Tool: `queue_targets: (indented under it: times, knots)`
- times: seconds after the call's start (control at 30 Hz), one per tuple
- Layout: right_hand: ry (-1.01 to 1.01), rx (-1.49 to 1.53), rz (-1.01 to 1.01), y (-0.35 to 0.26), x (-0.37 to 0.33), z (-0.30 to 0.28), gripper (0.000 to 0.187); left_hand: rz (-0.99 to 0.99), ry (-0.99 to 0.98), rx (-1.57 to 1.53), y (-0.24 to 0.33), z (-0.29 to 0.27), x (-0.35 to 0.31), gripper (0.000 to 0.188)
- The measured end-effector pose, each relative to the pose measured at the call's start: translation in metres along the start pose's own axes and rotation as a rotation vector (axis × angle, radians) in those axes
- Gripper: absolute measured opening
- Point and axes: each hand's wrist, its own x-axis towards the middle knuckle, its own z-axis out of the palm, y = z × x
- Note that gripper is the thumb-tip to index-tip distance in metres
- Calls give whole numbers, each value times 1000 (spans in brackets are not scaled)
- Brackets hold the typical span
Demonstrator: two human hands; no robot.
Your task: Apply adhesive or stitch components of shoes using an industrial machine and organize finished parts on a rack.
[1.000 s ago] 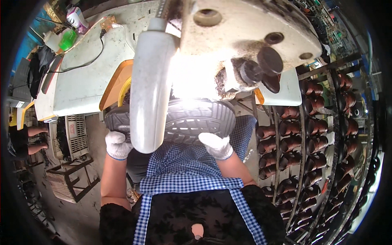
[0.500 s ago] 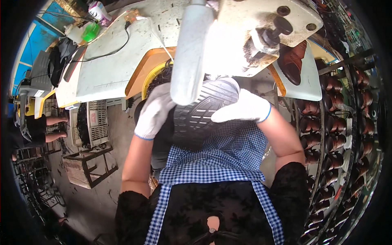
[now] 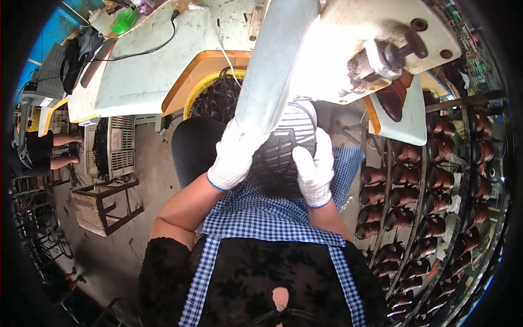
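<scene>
"One black shoe sole (image 3: pixel 278 158), where's it at?"
"Betw. L hand (image 3: pixel 235 157) & R hand (image 3: pixel 317 170), tread toward cam, near low end of grey machine arm (image 3: pixel 275 71)."
"Grip?"
"R's part-closed on it: thumb over tread, fingers along R edge. L's against L edge; fingertips hidden, so can't tell how tight."
</scene>
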Motion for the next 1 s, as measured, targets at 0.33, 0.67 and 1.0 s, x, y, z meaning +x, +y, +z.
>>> queue_targets:
  times: [0.33, 0.67, 1.0]
  knots:
    - [-659, -528, -359, -62, 103, -48, 55, 83, -196, 614, 25, 0, 11, 65]
    - [-703, -656, -700, -74, 123, -35, 51, 321, -25, 502, 29, 2, 13, 52]
    - [483, 1073, 536, -30, 77, -44, 62, 277, 305, -26, 24, 3, -6, 42]
